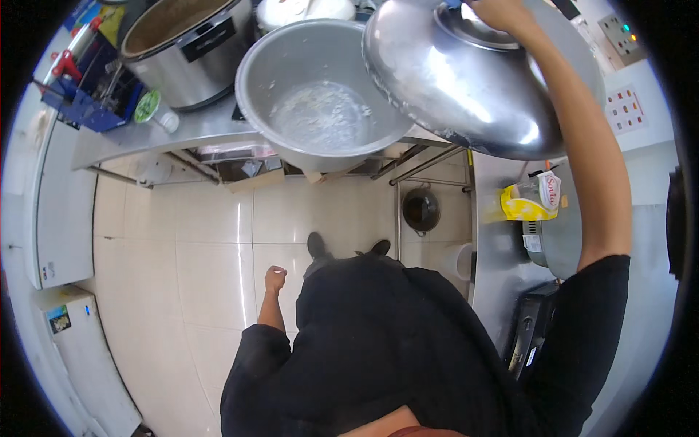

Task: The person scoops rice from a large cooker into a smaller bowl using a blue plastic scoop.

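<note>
At the upper right my right hand [499,15] is on the top of a large domed metal lid [464,82], its fingers partly cut off by the picture's edge around the handle. The lid is tilted and overlaps the right side of a big grey metal pot [254,123], which stands at the edge of the steel table. White residue, perhaps rice grains, lies on the pot's bottom and along the lid's rim. My left hand [276,277] hangs low at my side over the tiled floor, its fingers curled, holding nothing that I can see.
A steel cooker [185,74] stands left of the pot, with a plastic cup [155,112] and a blue rack [90,109] beside it. A steel counter [486,251] runs along my right, bearing a yellow-and-white bag [529,202]. A dark pot [420,210] sits low between table legs.
</note>
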`<state>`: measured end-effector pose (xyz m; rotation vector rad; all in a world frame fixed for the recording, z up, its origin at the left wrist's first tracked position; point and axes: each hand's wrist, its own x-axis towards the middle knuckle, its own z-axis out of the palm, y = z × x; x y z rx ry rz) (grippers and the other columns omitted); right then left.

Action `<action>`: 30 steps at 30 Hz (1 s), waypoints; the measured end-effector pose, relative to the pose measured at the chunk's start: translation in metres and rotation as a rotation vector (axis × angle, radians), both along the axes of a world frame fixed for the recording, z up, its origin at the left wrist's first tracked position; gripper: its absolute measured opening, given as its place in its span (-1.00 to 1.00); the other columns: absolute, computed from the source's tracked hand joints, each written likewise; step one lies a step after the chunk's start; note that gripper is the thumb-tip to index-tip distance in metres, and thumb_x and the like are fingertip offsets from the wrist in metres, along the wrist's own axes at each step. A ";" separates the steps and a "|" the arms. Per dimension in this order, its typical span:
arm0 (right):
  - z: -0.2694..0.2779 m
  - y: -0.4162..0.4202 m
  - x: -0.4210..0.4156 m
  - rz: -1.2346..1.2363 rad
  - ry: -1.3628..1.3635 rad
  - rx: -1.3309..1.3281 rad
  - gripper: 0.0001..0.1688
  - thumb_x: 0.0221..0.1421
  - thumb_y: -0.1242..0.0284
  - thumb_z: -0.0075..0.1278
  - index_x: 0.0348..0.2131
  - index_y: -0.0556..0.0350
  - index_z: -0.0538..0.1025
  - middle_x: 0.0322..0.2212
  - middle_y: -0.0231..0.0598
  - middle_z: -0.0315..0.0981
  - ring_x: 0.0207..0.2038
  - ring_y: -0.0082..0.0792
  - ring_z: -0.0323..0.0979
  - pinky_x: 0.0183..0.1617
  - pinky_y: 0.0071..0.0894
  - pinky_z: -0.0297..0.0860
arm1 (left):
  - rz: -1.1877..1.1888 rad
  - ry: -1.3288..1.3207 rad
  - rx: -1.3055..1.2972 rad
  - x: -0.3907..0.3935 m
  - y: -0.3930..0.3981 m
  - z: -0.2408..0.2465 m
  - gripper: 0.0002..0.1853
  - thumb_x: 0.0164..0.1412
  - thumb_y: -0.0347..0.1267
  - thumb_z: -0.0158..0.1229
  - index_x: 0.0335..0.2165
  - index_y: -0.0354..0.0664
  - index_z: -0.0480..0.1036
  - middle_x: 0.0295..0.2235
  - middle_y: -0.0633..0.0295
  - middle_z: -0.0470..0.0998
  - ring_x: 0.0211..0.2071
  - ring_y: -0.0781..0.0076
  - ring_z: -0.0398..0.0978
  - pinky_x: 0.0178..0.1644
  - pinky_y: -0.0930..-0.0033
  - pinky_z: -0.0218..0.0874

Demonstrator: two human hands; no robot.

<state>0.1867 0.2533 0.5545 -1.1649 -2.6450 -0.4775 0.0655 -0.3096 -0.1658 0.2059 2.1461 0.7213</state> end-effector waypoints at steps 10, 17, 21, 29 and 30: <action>-0.024 -0.080 -0.143 0.169 -0.298 0.346 -0.80 -0.13 0.44 -0.04 -0.51 0.11 0.60 -0.47 -0.01 0.56 -0.41 -0.08 0.56 -0.36 -0.11 0.44 | 0.315 -0.254 0.018 0.048 -0.089 0.023 -0.82 -0.01 -0.39 0.20 -0.37 -0.20 0.47 -0.63 0.19 0.49 -0.67 0.46 0.44 -0.65 0.45 0.26; -0.032 -0.100 -0.174 0.316 -0.355 0.430 -0.85 -0.16 0.43 0.01 -0.54 0.07 0.59 -0.51 -0.04 0.55 -0.43 -0.09 0.55 -0.40 -0.13 0.43 | 0.352 -0.406 0.040 0.081 -0.090 0.012 -0.83 0.04 -0.40 0.11 -0.31 -0.11 0.45 -0.54 0.29 0.47 -0.57 0.46 0.46 -0.57 0.46 0.29; -0.030 -0.107 -0.169 0.327 -0.329 0.451 -0.87 -0.14 0.43 0.01 -0.56 0.04 0.58 -0.54 -0.07 0.54 -0.44 -0.10 0.54 -0.41 -0.12 0.42 | 0.327 -0.415 0.051 0.073 -0.074 0.011 -0.85 0.04 -0.40 0.11 -0.33 -0.12 0.46 -0.53 0.27 0.48 -0.57 0.46 0.48 -0.57 0.45 0.30; -0.032 -0.102 -0.153 0.473 -0.182 0.494 -0.70 -0.09 0.45 0.00 -0.25 -0.08 0.55 -0.50 -0.14 0.51 -0.44 -0.12 0.53 -0.42 -0.13 0.42 | 0.302 -0.329 0.136 0.025 -0.047 0.013 -0.85 0.06 -0.40 0.12 -0.33 -0.14 0.45 -0.55 0.24 0.48 -0.60 0.48 0.45 -0.59 0.46 0.26; -0.032 -0.102 -0.150 0.460 -0.185 0.489 -0.65 -0.09 0.45 0.00 -0.21 -0.09 0.54 -0.49 -0.16 0.51 -0.44 -0.13 0.53 -0.42 -0.14 0.42 | 0.307 -0.306 0.157 0.018 -0.043 0.018 -0.85 0.04 -0.40 0.13 -0.35 -0.17 0.45 -0.60 0.25 0.47 -0.63 0.51 0.42 -0.61 0.48 0.23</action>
